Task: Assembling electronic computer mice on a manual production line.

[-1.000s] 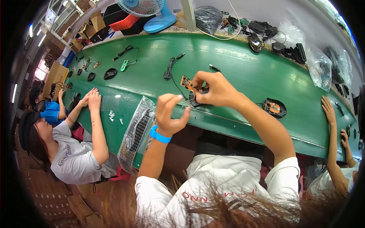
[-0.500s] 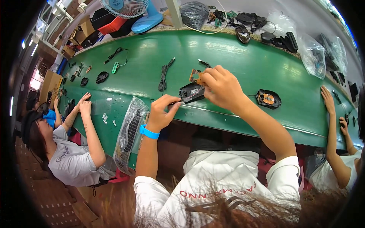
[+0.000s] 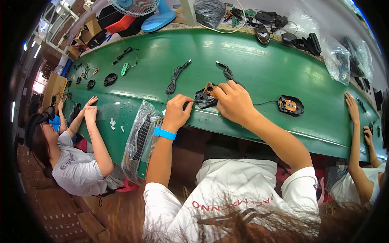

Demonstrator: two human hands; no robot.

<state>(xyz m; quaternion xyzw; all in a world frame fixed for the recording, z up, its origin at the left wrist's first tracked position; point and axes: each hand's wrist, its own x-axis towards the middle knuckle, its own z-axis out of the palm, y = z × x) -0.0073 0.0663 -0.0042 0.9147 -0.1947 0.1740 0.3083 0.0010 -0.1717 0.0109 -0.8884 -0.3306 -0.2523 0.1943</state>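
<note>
My left hand (image 3: 177, 113) is closed at the left side of a black mouse base (image 3: 205, 99), pinching the thin mouse cable at its edge. That cable leads back to a tied black cable bundle (image 3: 175, 79) with a plug at its far end. An orange circuit board (image 3: 210, 88) sits tilted over the base, its right edge gripped by my right hand (image 3: 236, 102). My right fingers hide part of the board and base. To the right rests another mouse base (image 3: 291, 106) with an orange board inside, its cable passing behind my right hand.
A bagged keyboard (image 3: 140, 139) lies left of my left arm. Co-workers sit on both sides, one person's hands (image 3: 90, 108) on the left bench. Black mouse shells (image 3: 110, 79) and a green board (image 3: 124, 69) lie at far left. A blue fan (image 3: 159, 21) and plastic bags (image 3: 335, 60) line the back.
My right hand has brought the orange board lower, closer to the mouse base. My left hand has shifted slightly up and right. More of the cable behind my right hand now shows.
</note>
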